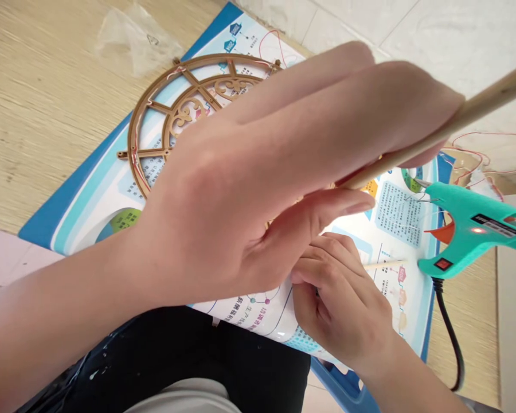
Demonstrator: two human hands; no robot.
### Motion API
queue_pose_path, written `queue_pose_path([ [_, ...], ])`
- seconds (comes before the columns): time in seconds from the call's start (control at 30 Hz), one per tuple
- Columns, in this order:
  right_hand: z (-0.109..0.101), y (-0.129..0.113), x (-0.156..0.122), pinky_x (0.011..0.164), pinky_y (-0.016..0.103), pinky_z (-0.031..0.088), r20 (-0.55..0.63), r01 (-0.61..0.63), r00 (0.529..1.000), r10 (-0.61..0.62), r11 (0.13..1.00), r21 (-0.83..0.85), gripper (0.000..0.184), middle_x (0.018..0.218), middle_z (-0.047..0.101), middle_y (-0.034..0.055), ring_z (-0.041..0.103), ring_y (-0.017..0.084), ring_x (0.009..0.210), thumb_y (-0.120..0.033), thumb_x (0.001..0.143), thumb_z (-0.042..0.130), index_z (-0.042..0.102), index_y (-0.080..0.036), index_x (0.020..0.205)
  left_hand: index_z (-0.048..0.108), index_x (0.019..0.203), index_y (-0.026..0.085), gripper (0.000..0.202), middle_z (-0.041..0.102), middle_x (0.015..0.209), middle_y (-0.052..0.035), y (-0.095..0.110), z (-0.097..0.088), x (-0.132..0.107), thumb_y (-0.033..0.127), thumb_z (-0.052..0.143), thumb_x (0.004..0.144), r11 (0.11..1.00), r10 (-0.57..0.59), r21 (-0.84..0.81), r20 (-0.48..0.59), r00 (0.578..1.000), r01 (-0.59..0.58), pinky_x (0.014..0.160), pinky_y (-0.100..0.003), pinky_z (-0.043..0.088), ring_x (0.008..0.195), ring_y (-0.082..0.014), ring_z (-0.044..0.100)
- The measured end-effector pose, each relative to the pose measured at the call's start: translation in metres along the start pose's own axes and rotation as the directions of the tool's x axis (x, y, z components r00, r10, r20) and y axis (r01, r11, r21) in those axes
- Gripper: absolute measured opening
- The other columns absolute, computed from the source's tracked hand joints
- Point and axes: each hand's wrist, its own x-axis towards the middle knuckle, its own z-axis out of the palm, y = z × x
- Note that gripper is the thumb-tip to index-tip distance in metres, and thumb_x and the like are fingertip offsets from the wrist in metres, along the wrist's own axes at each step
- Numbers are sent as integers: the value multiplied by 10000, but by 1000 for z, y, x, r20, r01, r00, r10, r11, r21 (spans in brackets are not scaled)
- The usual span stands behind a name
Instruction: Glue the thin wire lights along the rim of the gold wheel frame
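Observation:
My left hand (223, 189) is raised close to the camera, its fingers closed around a thin wooden stick (494, 92) that slants up to the right. Below it, my right hand (348, 298) is low over the printed board with its fingers curled in; what they hold, if anything, is hidden. A second pale thin stick (384, 264) shows beside the right hand's knuckles. Partly covered by my left hand, a brown round lattice frame (155, 106) with scroll ornaments lies on the board, thin red wire running along its rim.
A turquoise glue gun (468, 223) with its light on stands at the board's right edge, its black cable (453, 344) trailing down. Loose red wires (477, 152) lie behind it. A clear plastic bag (133, 40) is at upper left. The printed board (90, 198) has blue borders.

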Motion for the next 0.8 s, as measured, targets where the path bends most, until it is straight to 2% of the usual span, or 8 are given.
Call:
queue_pose_path([
  [0.07, -1, 0, -1, 836, 407, 498, 10, 0, 1000, 0, 1000, -10, 277, 1149, 784, 114, 713, 215, 1055, 126, 921, 546, 594, -134, 1005, 379, 1593, 237, 983, 507, 780, -9, 0, 2, -2, 590, -270, 944, 991, -24, 135, 16, 1000, 21, 550, -348, 501, 571, -119, 639],
  [0.13, -2, 1, -3, 851, 424, 496, 22, 10, 1000, -10, 1000, -27, 254, 1171, 782, 117, 711, 226, 1081, 112, 942, 530, 604, -121, 1015, 365, 1610, 209, 984, 505, 716, 1, 0, 3, -3, 617, -247, 955, 981, -74, 185, 73, 995, 59, 566, -365, 516, 613, -150, 677],
  [0.3, -3, 4, -5, 857, 471, 472, 82, 95, 992, -91, 994, -49, 179, 1234, 777, 120, 702, 283, 1126, 46, 1000, 521, 596, -116, 1017, 354, 1613, 199, 960, 552, 746, -15, 1, 4, -3, 624, -222, 973, 986, -157, 84, 144, 977, 146, 592, -379, 548, 663, -154, 675],
  [0.43, -3, 4, -4, 803, 459, 454, 90, 112, 990, -108, 993, -34, 157, 1232, 780, 132, 703, 297, 1105, 34, 1001, 539, 589, -114, 1009, 416, 1550, 203, 963, 465, 710, -5, 0, 6, 0, 616, -228, 964, 989, -116, 98, 78, 990, 109, 493, -297, 462, 570, -117, 592],
  [0.53, -2, 4, -3, 810, 469, 456, 96, 110, 990, -105, 993, -38, 161, 1233, 781, 133, 699, 295, 1096, 31, 1003, 535, 599, -115, 1027, 422, 1518, 253, 955, 456, 839, -30, 3, 2, 0, 635, -242, 947, 996, -81, 47, 19, 997, 80, 483, -283, 442, 563, -87, 555],
  [0.6, -2, 4, -3, 805, 474, 453, 102, 114, 989, -109, 992, -47, 157, 1222, 784, 140, 700, 297, 1083, 27, 998, 551, 606, -117, 1028, 416, 1513, 278, 931, 477, 922, -52, 7, -3, -1, 677, -210, 952, 990, -139, -5, 41, 989, 139, 506, -318, 480, 617, -112, 604],
  [0.7, -2, 3, -2, 791, 471, 441, 109, 119, 988, -111, 990, -70, 166, 1241, 782, 145, 700, 304, 1092, 24, 997, 544, 620, -119, 1032, 396, 1531, 297, 848, 516, 911, -56, 15, -10, -3, 761, -58, 985, 963, -254, -61, 130, 958, 263, 603, -408, 566, 705, -171, 661],
  [0.8, -2, 2, -3, 798, 471, 443, 110, 120, 988, -110, 989, -87, 189, 1286, 770, 140, 699, 306, 1114, 19, 1009, 510, 635, -116, 1050, 401, 1532, 295, 804, 546, 897, -52, 19, -12, -1, 778, 38, 1002, 952, -278, -100, 123, 953, 290, 616, -399, 579, 718, -178, 674],
])
